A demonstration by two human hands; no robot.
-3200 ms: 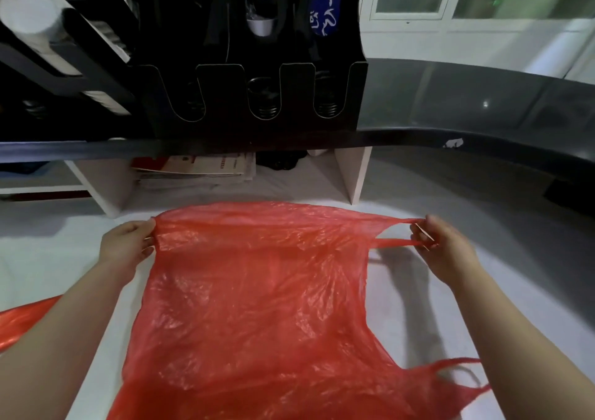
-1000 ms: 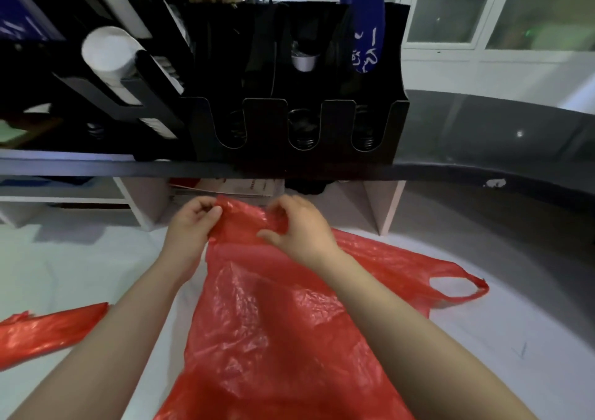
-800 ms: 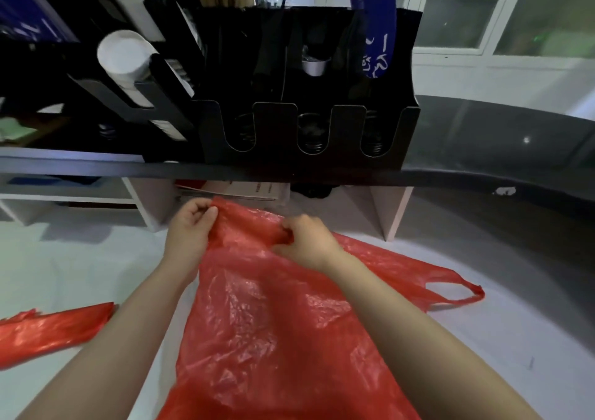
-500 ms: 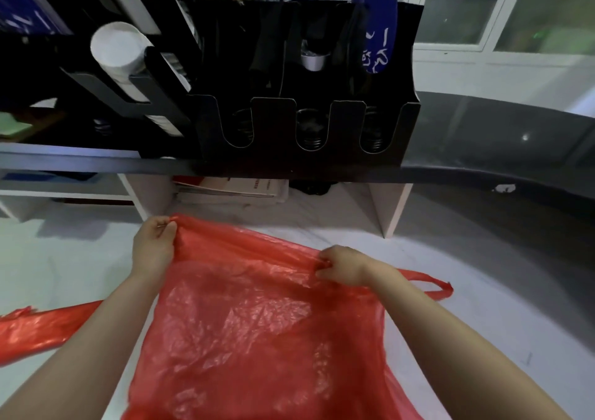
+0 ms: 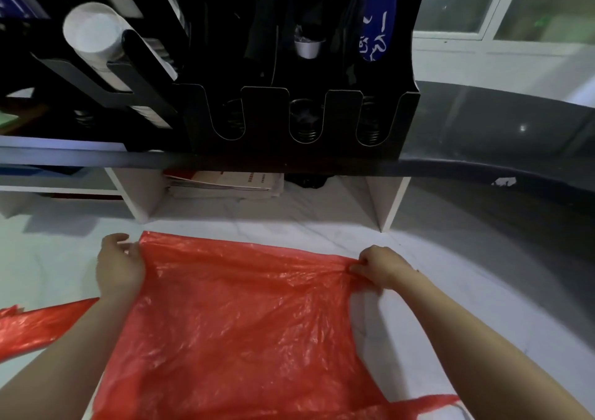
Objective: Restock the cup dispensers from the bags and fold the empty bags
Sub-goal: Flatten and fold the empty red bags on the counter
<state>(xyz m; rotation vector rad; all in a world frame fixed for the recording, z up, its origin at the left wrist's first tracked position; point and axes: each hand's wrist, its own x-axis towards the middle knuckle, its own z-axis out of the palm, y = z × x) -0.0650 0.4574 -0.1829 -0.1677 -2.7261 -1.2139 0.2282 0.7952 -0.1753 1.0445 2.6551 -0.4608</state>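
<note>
A red plastic bag (image 5: 244, 316) is stretched flat over the white counter (image 5: 450, 274), its far edge pulled taut between my hands. My left hand (image 5: 119, 265) pinches the bag's far left corner. My right hand (image 5: 383, 268) pinches the bunched far right corner. A bag handle trails at the lower right. On the dark shelf above stands the black cup dispenser (image 5: 302, 97) with three U-shaped slots showing springs. White cups (image 5: 93, 33) fill a tilted tube at the upper left.
A second red bag (image 5: 38, 326) lies folded at the left edge of the counter. Papers (image 5: 225, 184) are stacked under the shelf between white supports (image 5: 386, 200). A blue sleeve (image 5: 373, 17) hangs in the dispenser's back compartment. The dark curved counter (image 5: 499, 149) runs right.
My hands were close together at the bag's top edge. They have spread apart and drawn toward me, pulling that edge wide and taut. The right handle loop has gone from view.
</note>
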